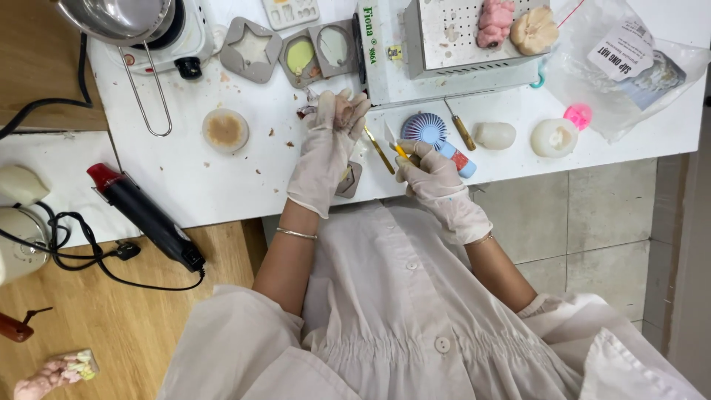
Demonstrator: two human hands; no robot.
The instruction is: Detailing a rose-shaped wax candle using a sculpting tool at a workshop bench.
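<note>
My left hand (329, 141), gloved, lies w/ fingers stretched flat and together on the white surface (185, 178), clamped on nothing; fingertips touch a small dark-and-clear bit (306, 111) at approx 11 o'clock of the hand. My right hand (429, 174), also gloved, has its grip closed around a yellow-handled craft knife (395, 146), blade poking out at 11 o'clock from the fist. A small grey mould (348, 180) sits half under my left palm at 5 o'clock, between both hands. A thin brass-coloured tool (378, 148) lies just left of the knife. At 1 o'clock of my right hand: a ribbed blue disc (424, 127); white candles (495, 135) further at 3 o'clock.
</note>
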